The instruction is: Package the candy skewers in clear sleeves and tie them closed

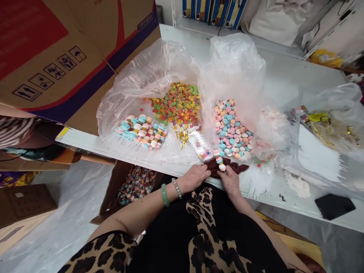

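My right hand [231,184] pinches the lower end of a candy skewer [218,160], held upright with pink, white and blue pieces stacked on it. To its left, my left hand [197,177] is closed at the edge of a dark brown cloth [237,167], its fingertips on the fabric. Just beyond the hands lies a heap of pastel candies [227,129] in a clear plastic bag. Several finished candy skewers [142,131] lie in a pile at the left. Behind them is a heap of small ring gummies [182,102]. White sticks [258,180] lie right of my right hand.
Gold twist ties [182,136] and a printed packet [200,146] lie between the heaps. A large cardboard box [85,57] stands at the left. Below the table edge, an open carton [136,185] holds wrapped pieces. A black phone-like object [334,206] lies at the right.
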The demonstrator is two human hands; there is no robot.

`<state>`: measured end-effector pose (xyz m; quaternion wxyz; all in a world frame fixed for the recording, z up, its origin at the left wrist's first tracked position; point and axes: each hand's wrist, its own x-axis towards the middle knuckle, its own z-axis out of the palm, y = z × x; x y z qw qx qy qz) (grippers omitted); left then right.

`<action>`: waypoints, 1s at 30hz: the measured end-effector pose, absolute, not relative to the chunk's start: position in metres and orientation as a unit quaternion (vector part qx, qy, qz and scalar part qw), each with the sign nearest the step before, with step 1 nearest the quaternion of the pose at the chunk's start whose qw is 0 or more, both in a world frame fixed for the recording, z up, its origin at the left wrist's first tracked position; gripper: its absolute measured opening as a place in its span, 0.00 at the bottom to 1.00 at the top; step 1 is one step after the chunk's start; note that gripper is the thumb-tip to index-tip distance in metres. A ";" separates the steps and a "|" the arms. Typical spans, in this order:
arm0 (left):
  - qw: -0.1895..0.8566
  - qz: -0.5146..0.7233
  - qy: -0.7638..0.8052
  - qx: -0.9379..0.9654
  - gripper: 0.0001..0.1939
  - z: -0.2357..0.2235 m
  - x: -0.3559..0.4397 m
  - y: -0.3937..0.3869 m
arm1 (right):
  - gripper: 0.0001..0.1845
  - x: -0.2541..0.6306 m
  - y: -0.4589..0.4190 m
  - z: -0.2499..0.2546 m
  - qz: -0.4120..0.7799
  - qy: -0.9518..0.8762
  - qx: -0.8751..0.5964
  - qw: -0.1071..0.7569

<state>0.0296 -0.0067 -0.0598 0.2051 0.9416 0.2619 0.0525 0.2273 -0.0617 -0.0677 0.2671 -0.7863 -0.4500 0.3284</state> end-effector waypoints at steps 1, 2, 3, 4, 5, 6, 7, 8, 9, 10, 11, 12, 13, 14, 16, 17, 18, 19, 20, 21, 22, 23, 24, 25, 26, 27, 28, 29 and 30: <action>0.213 0.060 0.254 0.942 0.11 -0.058 0.024 -0.007 | 0.12 0.228 -0.064 -0.067 0.342 -0.436 -0.785 0.278; 0.220 0.070 0.250 0.940 0.12 -0.056 0.017 -0.007 | 0.12 0.229 -0.066 -0.066 0.367 -0.415 -0.780 0.290; 0.226 0.082 0.251 0.938 0.14 -0.054 0.009 -0.008 | 0.12 0.231 -0.069 -0.064 0.395 -0.392 -0.773 0.303; 0.231 0.098 0.255 0.934 0.16 -0.053 0.002 -0.009 | 0.14 0.233 -0.072 -0.060 0.417 -0.374 -0.765 0.317; 0.234 0.115 0.261 0.929 0.17 -0.053 -0.005 -0.011 | 0.15 0.234 -0.073 -0.055 0.424 -0.363 -0.760 0.334; 0.238 0.134 0.270 0.923 0.17 -0.053 -0.012 -0.012 | 0.16 0.235 -0.073 -0.048 0.412 -0.361 -0.759 0.353; 0.243 0.151 0.283 0.915 0.18 -0.054 -0.016 -0.014 | 0.16 0.234 -0.071 -0.042 0.386 -0.370 -0.759 0.371; 0.249 0.166 0.299 0.906 0.17 -0.055 -0.019 -0.015 | 0.16 0.230 -0.066 -0.035 0.354 -0.386 -0.760 0.384; 0.254 0.178 0.320 0.895 0.17 -0.057 -0.021 -0.016 | 0.16 0.225 -0.057 -0.029 0.326 -0.402 -0.761 0.391; 0.255 0.186 0.344 0.884 0.16 -0.058 -0.020 -0.016 | 0.16 0.218 -0.046 -0.025 0.313 -0.421 -0.761 0.383; 0.252 0.192 0.367 0.875 0.16 -0.060 -0.019 -0.015 | 0.17 0.210 -0.034 -0.023 0.307 -0.442 -0.759 0.366; 0.247 0.196 0.387 0.867 0.16 -0.060 -0.018 -0.014 | 0.18 0.202 -0.020 -0.022 0.306 -0.465 -0.756 0.344; 0.241 0.201 0.402 0.860 0.16 -0.060 -0.017 -0.013 | 0.18 0.195 -0.006 -0.024 0.309 -0.484 -0.757 0.311; 0.235 0.207 0.414 0.855 0.16 -0.060 -0.016 -0.012 | 0.19 0.188 0.006 -0.028 0.309 -0.494 -0.762 0.284; 0.230 0.221 0.437 0.841 0.15 -0.056 -0.017 -0.009 | 0.20 0.181 0.023 -0.038 0.301 -0.510 -0.769 0.242; 0.237 0.228 0.450 0.830 0.14 -0.054 -0.019 -0.009 | 0.19 0.181 0.028 -0.044 0.292 -0.513 -0.774 0.229; 0.254 0.237 0.463 0.816 0.12 -0.052 -0.021 -0.007 | 0.17 0.181 0.031 -0.050 0.286 -0.515 -0.777 0.222; 0.280 0.249 0.472 0.798 0.12 -0.049 -0.023 -0.006 | 0.16 0.183 0.032 -0.055 0.286 -0.513 -0.777 0.225; 0.314 0.265 0.480 0.775 0.11 -0.047 -0.025 -0.005 | 0.15 0.186 0.032 -0.059 0.296 -0.508 -0.773 0.238; 0.351 0.281 0.486 0.749 0.10 -0.045 -0.026 -0.002 | 0.15 0.189 0.032 -0.063 0.314 -0.500 -0.764 0.260; 0.387 0.297 0.493 0.720 0.09 -0.044 -0.026 0.001 | 0.16 0.192 0.031 -0.065 0.337 -0.489 -0.752 0.287; 0.420 0.310 0.502 0.690 0.08 -0.043 -0.025 0.004 | 0.16 0.195 0.030 -0.067 0.360 -0.476 -0.739 0.312; 0.450 0.319 0.511 0.659 0.08 -0.042 -0.023 0.008 | 0.17 0.197 0.030 -0.068 0.379 -0.463 -0.729 0.333; 0.477 0.323 0.521 0.629 0.08 -0.041 -0.020 0.012 | 0.17 0.199 0.029 -0.068 0.391 -0.448 -0.724 0.348; 0.503 0.322 0.528 0.603 0.08 -0.040 -0.016 0.016 | 0.17 0.201 0.028 -0.067 0.399 -0.433 -0.724 0.359; 0.529 0.317 0.532 0.580 0.09 -0.038 -0.013 0.020 | 0.17 0.203 0.027 -0.065 0.405 -0.416 -0.724 0.372; 0.552 0.311 0.532 0.561 0.10 -0.036 -0.008 0.023 | 0.17 0.203 0.026 -0.062 0.411 -0.397 -0.721 0.391; 0.574 0.304 0.529 0.546 0.11 -0.034 -0.004 0.026 | 0.17 0.203 0.024 -0.058 0.421 -0.376 -0.713 0.416; 0.593 0.304 0.527 0.528 0.12 -0.032 0.001 0.028 | 0.17 0.203 0.022 -0.052 0.438 -0.352 -0.698 0.443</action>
